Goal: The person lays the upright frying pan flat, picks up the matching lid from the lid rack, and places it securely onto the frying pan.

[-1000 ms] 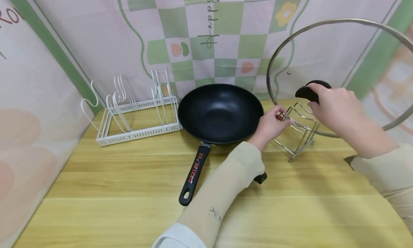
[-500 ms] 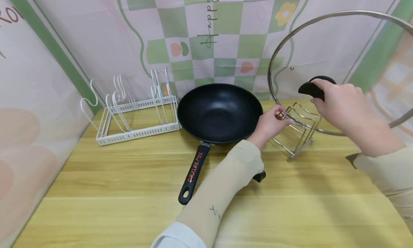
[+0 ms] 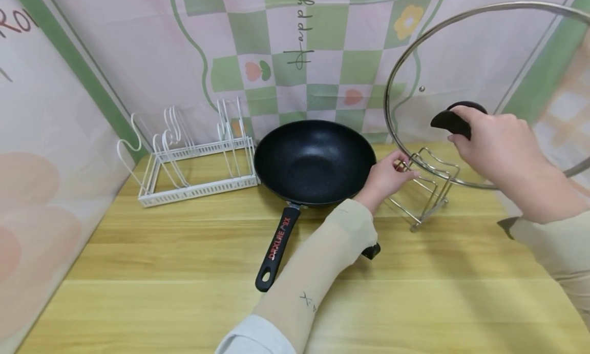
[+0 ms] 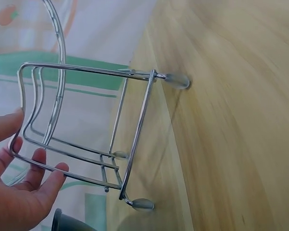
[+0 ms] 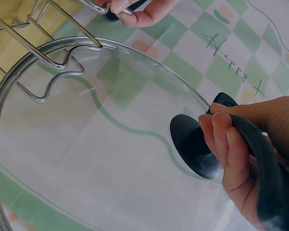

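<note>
A large glass lid [image 3: 465, 72] with a metal rim stands nearly upright at the right. My right hand [image 3: 504, 149] grips its black handle [image 3: 450, 122], fingers curled round it in the right wrist view. The lid's lower rim passes between the bent wires of a small metal wire rack [image 4: 142, 113]. My left hand [image 3: 386, 175] holds the near end of that rack, thumb and fingertips on the top wire. The rack's clear feet point to the wooden table in the left wrist view.
A black frying pan [image 3: 315, 164] sits in the middle, its handle [image 3: 278, 246] toward me. A white wire rack [image 3: 198, 190] stands to its left. Under my left forearm another black handle end [image 3: 371, 251] pokes out. A patterned cloth [image 3: 322, 51] hangs behind.
My right hand has moved up and to the right, and the lid has risen and shifted right with it. My left hand stays on the wire rack.
</note>
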Tool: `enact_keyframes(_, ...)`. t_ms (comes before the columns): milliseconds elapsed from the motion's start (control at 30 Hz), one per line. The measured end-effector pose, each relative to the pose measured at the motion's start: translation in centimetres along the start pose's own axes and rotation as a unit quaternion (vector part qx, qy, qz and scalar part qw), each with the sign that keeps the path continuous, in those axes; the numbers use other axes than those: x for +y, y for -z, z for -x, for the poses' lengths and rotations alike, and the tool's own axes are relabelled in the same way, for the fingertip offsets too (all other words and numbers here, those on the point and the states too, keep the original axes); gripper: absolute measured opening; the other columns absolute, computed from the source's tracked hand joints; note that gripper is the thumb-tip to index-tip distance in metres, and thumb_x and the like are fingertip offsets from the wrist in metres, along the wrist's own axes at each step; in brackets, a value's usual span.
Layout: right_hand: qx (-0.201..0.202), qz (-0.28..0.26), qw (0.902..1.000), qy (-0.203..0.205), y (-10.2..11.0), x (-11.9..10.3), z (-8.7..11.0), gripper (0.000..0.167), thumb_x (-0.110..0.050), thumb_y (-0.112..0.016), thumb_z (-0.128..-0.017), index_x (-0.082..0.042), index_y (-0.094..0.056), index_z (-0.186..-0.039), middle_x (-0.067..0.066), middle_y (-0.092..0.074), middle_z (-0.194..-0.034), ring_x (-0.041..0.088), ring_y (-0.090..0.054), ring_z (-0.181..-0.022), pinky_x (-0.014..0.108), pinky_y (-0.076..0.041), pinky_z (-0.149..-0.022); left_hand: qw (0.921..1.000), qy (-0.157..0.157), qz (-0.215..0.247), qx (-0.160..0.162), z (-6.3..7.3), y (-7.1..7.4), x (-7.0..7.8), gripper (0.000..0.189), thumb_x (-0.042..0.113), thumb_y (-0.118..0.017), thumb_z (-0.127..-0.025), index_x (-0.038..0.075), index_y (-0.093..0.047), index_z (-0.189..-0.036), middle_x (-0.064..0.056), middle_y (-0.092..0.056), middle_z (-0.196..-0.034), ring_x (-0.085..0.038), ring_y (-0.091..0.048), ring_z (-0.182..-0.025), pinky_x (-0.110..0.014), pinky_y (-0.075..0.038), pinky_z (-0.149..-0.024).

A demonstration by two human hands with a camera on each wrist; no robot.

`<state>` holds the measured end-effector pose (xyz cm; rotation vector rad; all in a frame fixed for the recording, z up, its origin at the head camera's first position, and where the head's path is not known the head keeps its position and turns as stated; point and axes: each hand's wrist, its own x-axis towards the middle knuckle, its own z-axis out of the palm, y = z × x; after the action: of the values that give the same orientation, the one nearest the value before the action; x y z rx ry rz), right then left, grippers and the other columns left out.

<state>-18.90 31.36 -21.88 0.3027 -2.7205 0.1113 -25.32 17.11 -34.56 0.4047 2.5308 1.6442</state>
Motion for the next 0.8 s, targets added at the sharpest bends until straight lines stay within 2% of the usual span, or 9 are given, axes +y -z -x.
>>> enact_keyframes(233, 0.007, 0.003, 0.9999, -0.011, 0.4, 0.1, 0.1, 0.036, -0.009, -0.065, -0.097, -0.001, -0.053, -0.130, 0.043, -0.061, -0.096, 0.066, -0.055, -0.068, 0.070, -0.043, -0.058, 0.9999, 0.014, 0.001, -0.001, -0.2, 0.0, 0.2, 0.025, 0.026, -0.083, -0.089, 0.021, -0.058, -0.091, 0.009, -0.056, -0.080, -0.008, -0.052, -0.071, -0.021, -0.043, -0.057)
enact_keyframes(500, 0.032, 0.014, 0.9993, -0.015, 1.3, 0.1, 0.4, 0.034, -0.008, -0.066, -0.095, -0.002, -0.054, -0.127, 0.040, -0.062, -0.086, 0.062, -0.052, -0.061, 0.067, -0.040, -0.053, 0.9997, 0.020, -0.012, -0.002, -0.2, 0.0, 0.5, 0.025, 0.025, -0.082, -0.090, 0.021, -0.058, -0.092, 0.008, -0.056, -0.079, -0.009, -0.052, -0.068, -0.022, -0.042, -0.056)
enact_keyframes(800, 0.027, 0.009, 0.9994, -0.022, 2.4, 0.0, 0.4, 0.033, -0.009, -0.067, -0.096, -0.003, -0.055, -0.126, 0.037, -0.062, -0.084, 0.060, -0.054, -0.061, 0.062, -0.040, -0.047, 0.9991, 0.027, -0.031, 0.006, 0.0, 0.0, 0.9, 0.024, 0.027, -0.082, -0.090, 0.021, -0.059, -0.093, 0.009, -0.055, -0.080, -0.008, -0.052, -0.068, -0.021, -0.043, -0.057)
